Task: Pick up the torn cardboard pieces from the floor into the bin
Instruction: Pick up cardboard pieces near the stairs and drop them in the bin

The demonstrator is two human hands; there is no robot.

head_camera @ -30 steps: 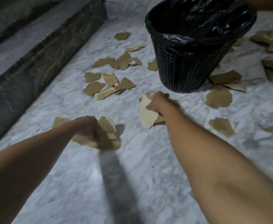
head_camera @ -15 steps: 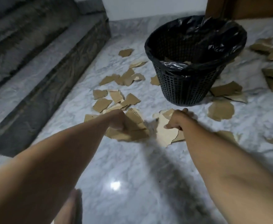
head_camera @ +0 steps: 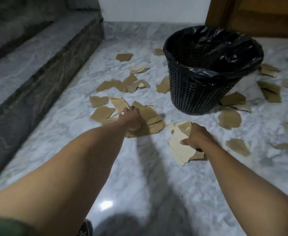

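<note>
A black mesh bin [head_camera: 199, 92] lined with a black bag stands on the marble floor, right of centre. Torn brown cardboard pieces lie scattered to its left [head_camera: 105, 85] and right [head_camera: 229, 119]. My left hand [head_camera: 132, 118] grips a stack of brown cardboard pieces [head_camera: 152, 120] low over the floor, left of the bin. My right hand [head_camera: 197, 136] holds a bunch of pale cardboard pieces [head_camera: 179, 149] in front of the bin.
A dark marble step [head_camera: 42, 79] runs along the left side. A wooden door [head_camera: 259, 16] stands behind the bin, a white wall beside it. More pieces [head_camera: 271, 90] lie at the far right. A shoe [head_camera: 86, 228] shows at the bottom edge.
The view has tilted up and back, showing more floor, wall and door. Both hands have moved toward the bin, still gripping their cardboard bunches.
</note>
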